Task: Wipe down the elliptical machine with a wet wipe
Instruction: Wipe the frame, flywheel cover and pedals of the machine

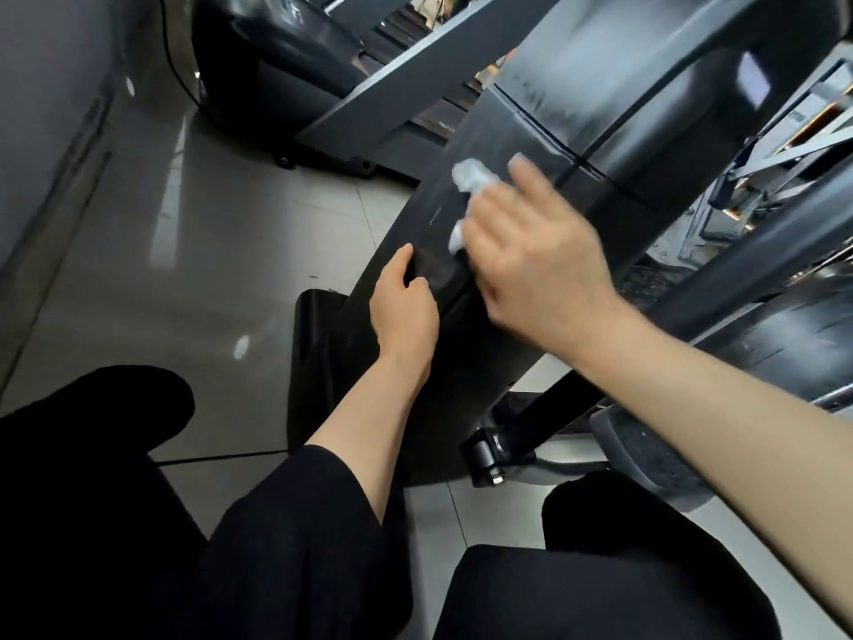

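The elliptical machine's black housing [577, 99] runs diagonally from the upper right down to the middle. My right hand [535, 261] presses a crumpled white wet wipe [471, 175] flat against the housing, fingers spread over it; most of the wipe is hidden under the palm. My left hand [404, 302] rests on the housing's lower left edge, thumb and fingers curled round that edge. Damp streaks show on the panel above the wipe.
A black mat [314, 353] lies on the grey tiled floor [198, 251] under the machine. A pedal and wheel [489, 459] sit at the lower right. Another machine's base [277, 53] stands at the top left. My knees in black trousers fill the bottom.
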